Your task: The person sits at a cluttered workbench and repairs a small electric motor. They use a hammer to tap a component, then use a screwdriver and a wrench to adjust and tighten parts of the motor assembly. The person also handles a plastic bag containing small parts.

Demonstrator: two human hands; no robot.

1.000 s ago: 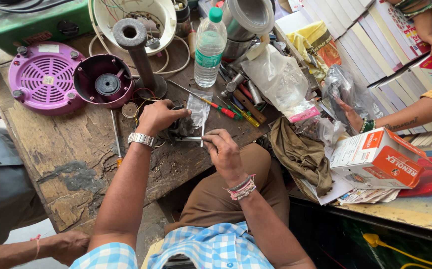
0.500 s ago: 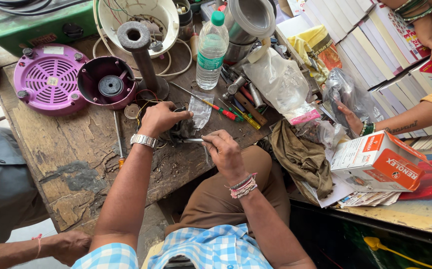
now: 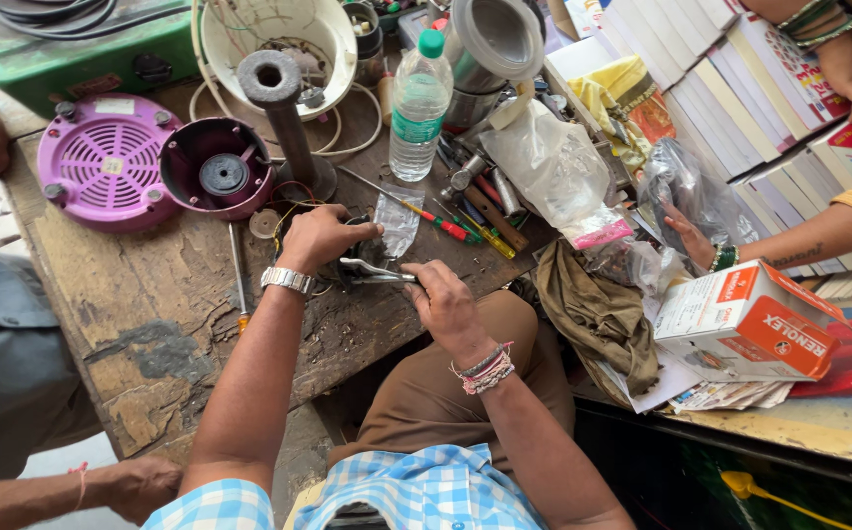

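Pliers, slim and metal-handled, are lying level across the worn wooden surface, just in front of the dark metal pipe stand. The right hand is closing around their handles from the near side, fingers wrapped tight. The left hand, a steel watch on its wrist, is cupping over a small dark part at the tool's tip; the part is mostly hidden under the fingers, so it may be a motor piece, but that is hard to tell. A small clear plastic bag is lying just beside that hand, on the side away from the stand's base. Left of the pipe stand, a maroon round housing and a purple vented cover are sitting side by side, touching. Right of the stand, a plastic water bottle with a green cap is standing upright, and screwdrivers are lying loose nearer the person. Farther right of it, another person's hand is resting on crinkled plastic beside an orange and white box.
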